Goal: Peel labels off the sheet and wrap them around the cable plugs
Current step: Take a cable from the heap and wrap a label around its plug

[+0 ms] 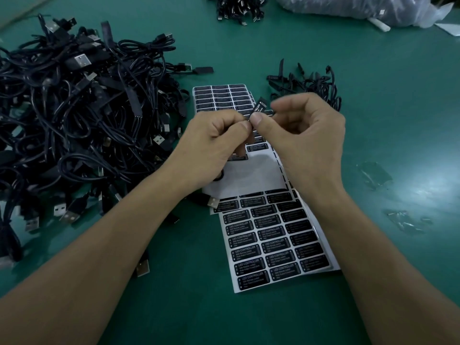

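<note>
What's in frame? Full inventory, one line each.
cable pile: one large, black with silver USB plugs, table left
smaller cable pile: one, black, centre right
far cable pile: one, black, top edge
plastic bag: one, clear, top right
label sheets: at least two overlapping, white with black labels, centre
plastic scraps: a few, clear, table right
table: one, green, under everything
label: one, black, held above the sheets
left hand: one, bare, pinching label, centre
right hand: one, bare, pinching label, centre

- A large heap of black USB cables (pixel 74 120) lies left on the green table mat (pixel 398 108).
- Two white sheets of black labels (pixel 273 245) overlap at centre, right of the heap.
- A small pile of black cables (pixel 306 83) lies behind them, rightward.
- Above the sheets the left hand (pixel 214 143) and right hand (pixel 303 135) meet, pinching one black label (pixel 258 108).
</note>
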